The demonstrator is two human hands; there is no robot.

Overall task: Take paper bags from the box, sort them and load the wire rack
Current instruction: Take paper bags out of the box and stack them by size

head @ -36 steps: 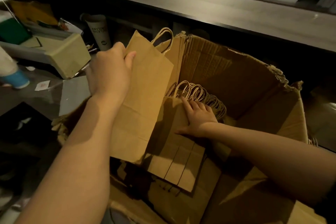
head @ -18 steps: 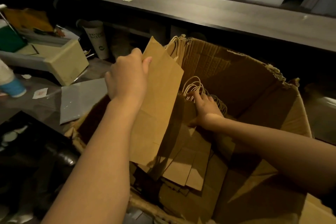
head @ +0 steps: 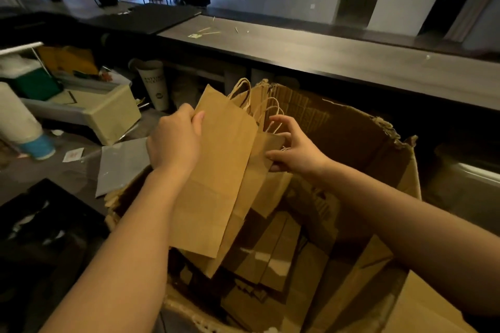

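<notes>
A large torn cardboard box (head: 359,140) stands open in front of me, with several flat brown paper bags (head: 273,259) lying inside. My left hand (head: 174,140) grips the upper left edge of a flat brown paper bag (head: 216,170) with twisted handles, held upright above the box. Right behind it, my right hand (head: 293,149) pinches the top of a second bag (head: 261,167) just below its handles and holds it against the first. No wire rack shows in this view.
A long dark counter (head: 324,59) runs behind the box. To the left lie a paper cup (head: 154,84), a beige box (head: 113,113), a grey sheet (head: 121,165) and a white and blue roll (head: 24,127). A black mat (head: 46,213) lies at the lower left.
My right hand has come up out of the box with a second bag and brought it against the bag in my left hand. The view has tilted upward.
</notes>
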